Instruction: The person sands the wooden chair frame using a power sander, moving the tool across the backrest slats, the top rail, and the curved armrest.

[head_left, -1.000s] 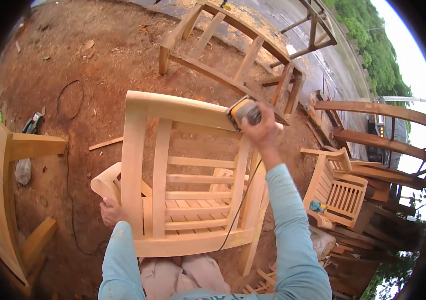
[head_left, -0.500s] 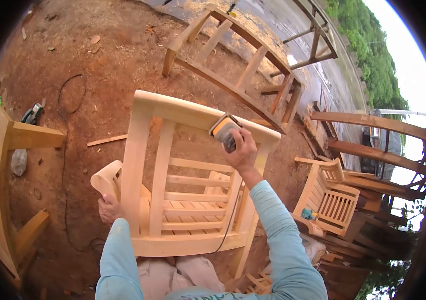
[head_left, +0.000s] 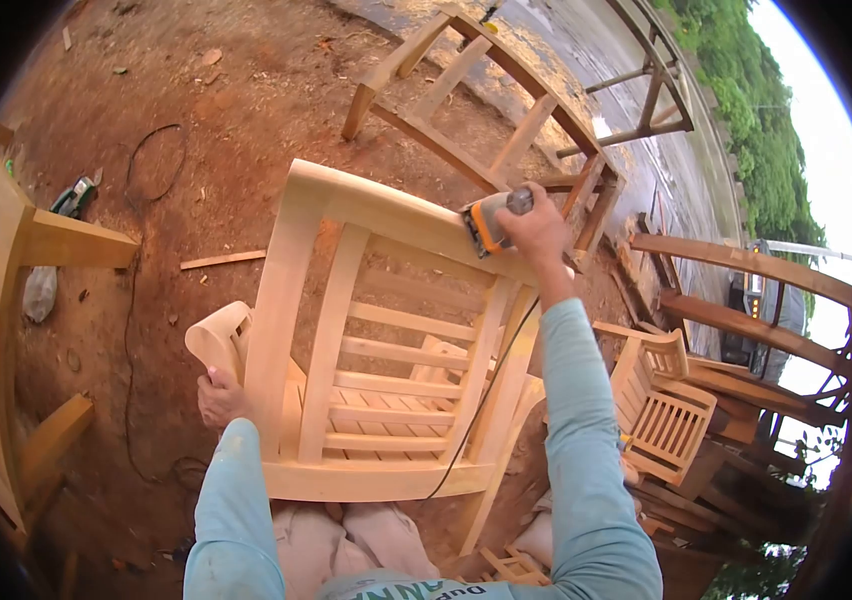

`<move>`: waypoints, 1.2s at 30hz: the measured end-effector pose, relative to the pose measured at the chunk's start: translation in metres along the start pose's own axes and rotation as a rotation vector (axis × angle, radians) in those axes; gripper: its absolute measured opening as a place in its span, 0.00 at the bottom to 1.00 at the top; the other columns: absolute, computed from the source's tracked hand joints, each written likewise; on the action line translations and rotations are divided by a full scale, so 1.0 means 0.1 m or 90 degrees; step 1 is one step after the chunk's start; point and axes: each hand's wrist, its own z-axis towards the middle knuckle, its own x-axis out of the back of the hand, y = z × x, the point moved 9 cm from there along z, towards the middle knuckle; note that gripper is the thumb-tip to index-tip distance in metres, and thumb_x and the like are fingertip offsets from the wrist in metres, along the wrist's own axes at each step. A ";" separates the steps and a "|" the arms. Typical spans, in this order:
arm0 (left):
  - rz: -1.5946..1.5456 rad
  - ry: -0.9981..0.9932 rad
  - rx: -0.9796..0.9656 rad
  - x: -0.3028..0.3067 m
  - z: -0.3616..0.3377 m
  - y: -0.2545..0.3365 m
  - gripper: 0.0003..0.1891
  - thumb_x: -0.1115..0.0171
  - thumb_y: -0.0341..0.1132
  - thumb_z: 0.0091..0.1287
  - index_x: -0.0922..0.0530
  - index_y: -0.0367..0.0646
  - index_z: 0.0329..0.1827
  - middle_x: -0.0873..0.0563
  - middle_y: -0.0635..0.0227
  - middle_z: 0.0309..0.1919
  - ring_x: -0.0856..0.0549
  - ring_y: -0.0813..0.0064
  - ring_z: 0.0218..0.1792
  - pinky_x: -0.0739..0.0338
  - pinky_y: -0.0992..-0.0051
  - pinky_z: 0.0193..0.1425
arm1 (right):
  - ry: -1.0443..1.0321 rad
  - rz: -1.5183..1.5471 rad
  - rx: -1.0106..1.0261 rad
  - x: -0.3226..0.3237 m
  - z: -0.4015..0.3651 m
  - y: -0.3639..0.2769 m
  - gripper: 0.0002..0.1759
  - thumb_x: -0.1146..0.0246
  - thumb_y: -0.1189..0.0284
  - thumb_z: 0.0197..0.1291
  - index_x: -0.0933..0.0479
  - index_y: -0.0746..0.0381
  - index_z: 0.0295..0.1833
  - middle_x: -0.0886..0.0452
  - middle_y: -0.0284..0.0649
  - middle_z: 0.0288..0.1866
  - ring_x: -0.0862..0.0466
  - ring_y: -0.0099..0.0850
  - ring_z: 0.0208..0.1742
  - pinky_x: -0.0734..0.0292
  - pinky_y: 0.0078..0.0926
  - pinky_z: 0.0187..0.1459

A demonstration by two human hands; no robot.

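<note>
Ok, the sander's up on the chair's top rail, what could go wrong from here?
1. The sander sits near the end of the top rail, in the right hand alone; it could slip off the edge and gouge the wood.
2. Its cord hangs across the back slats and could snag.
3. Only the left hand on the armrest steadies the chair, so it might shift.

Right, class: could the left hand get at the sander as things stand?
Probably not at once: the left hand is wrapped round the chair arm low down, while the sander sits on the far top rail under the right hand.
</note>
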 end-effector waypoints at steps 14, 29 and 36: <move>-0.021 -0.071 0.030 0.08 -0.01 0.07 0.23 0.47 0.56 0.78 0.18 0.44 0.44 0.10 0.53 0.41 0.12 0.45 0.46 0.19 0.47 0.50 | 0.135 0.089 0.186 0.03 -0.53 -0.14 0.35 0.23 0.59 0.49 0.23 0.50 0.65 0.17 0.47 0.53 0.12 0.51 0.51 0.14 0.50 0.51; -0.011 -0.016 0.016 0.01 0.01 0.03 0.21 0.45 0.55 0.77 0.17 0.46 0.41 0.11 0.56 0.37 0.11 0.47 0.43 0.19 0.48 0.46 | 0.140 0.084 0.405 -0.12 -1.19 -0.75 0.36 0.21 0.65 0.48 0.23 0.50 0.65 0.18 0.47 0.53 0.11 0.50 0.48 0.13 0.47 0.47; -0.008 -0.047 0.019 0.07 -0.01 0.07 0.21 0.45 0.55 0.77 0.17 0.45 0.43 0.11 0.55 0.39 0.12 0.47 0.45 0.19 0.48 0.49 | 0.061 0.060 0.184 -0.09 -0.27 -0.57 0.37 0.25 0.57 0.49 0.23 0.53 0.66 0.15 0.50 0.55 0.12 0.52 0.51 0.14 0.49 0.53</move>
